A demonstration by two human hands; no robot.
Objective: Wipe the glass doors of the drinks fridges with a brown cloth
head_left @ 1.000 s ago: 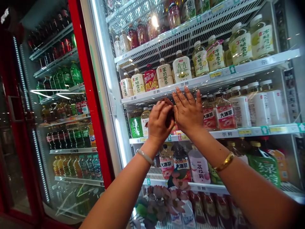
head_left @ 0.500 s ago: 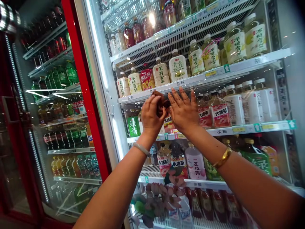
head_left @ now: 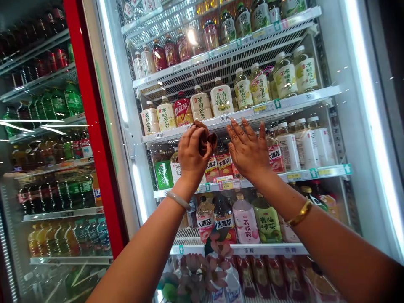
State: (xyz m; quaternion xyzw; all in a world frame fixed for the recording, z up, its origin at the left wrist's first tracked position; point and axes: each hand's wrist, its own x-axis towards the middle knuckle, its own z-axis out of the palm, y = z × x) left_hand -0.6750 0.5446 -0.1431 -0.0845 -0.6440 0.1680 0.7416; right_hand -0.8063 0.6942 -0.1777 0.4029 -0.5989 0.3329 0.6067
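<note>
My left hand [head_left: 194,153], with a pale bangle at the wrist, is closed around a crumpled reddish-brown cloth [head_left: 211,141]. Its fingers curl over the cloth and hide part of it. To its right, my right hand [head_left: 248,149] lies flat with its fingers spread, seemingly against the glass door [head_left: 126,97]; a gold bracelet is on that wrist. A narrow gap separates the two hands. Behind them, through the glass, stand rows of bottled tea, among them a red-labelled bottle [head_left: 183,109] and a white-labelled green tea bottle [head_left: 221,99].
White wire shelves [head_left: 243,113] with price strips cross the cooler. Pinkish-grey flower shapes [head_left: 202,265] show low on the glass. A red door frame [head_left: 94,126] stands left, beside another cooler with green soda bottles [head_left: 74,99]. A bright light strip [head_left: 375,126] runs down the right side.
The view has shifted right, bringing the right light strip in. The gap between my hands has widened, and more of the cloth shows beside my left fingers. My right hand remains flat.
</note>
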